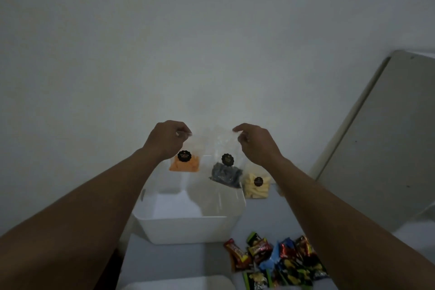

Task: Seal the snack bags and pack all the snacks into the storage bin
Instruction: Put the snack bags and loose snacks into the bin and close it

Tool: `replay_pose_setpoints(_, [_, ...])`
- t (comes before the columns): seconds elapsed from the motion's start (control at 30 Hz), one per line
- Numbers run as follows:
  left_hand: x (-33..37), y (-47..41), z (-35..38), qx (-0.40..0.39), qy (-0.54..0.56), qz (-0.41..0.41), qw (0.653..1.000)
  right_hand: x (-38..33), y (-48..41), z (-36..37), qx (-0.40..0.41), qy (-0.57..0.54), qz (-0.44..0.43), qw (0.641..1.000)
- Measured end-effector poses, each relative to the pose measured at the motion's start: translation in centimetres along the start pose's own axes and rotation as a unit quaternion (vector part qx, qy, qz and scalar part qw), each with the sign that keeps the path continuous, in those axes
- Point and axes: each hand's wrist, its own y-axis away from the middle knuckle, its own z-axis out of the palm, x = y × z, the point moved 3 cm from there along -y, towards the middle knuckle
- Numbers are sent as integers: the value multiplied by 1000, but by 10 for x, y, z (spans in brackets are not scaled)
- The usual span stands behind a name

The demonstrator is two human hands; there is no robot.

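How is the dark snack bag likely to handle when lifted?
Probably floppy: the dark bag hangs tilted, pinched by the right hand. Likely bottom-heavy, its contents bunched low. The clear film may be slippery.

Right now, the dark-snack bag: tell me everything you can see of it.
The dark-snack bag is a clear pouch of thin plastic with a round black scalloped sticker on its front. Dark, near-black pieces fill only its bottom, and the upper part is empty film. It hangs in the air, tilted, above the white storage bin, pinched at a top corner by the right hand. Whether its top is sealed cannot be told.
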Motion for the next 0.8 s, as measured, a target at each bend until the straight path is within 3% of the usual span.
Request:
replay_pose_setpoints(0.43, [-87,10,61,-43,26,-55,997,37,-12,144,-163,127,9,978])
replay_pose_setpoints(0.6, [-99,12,85,-65,44,-61,995,49,-19,162,-141,235,-37,961])
replay_pose_setpoints(0.8, [-95,10,113,-98,64,-69,991,62,-23,151,-83,247,-39,965])
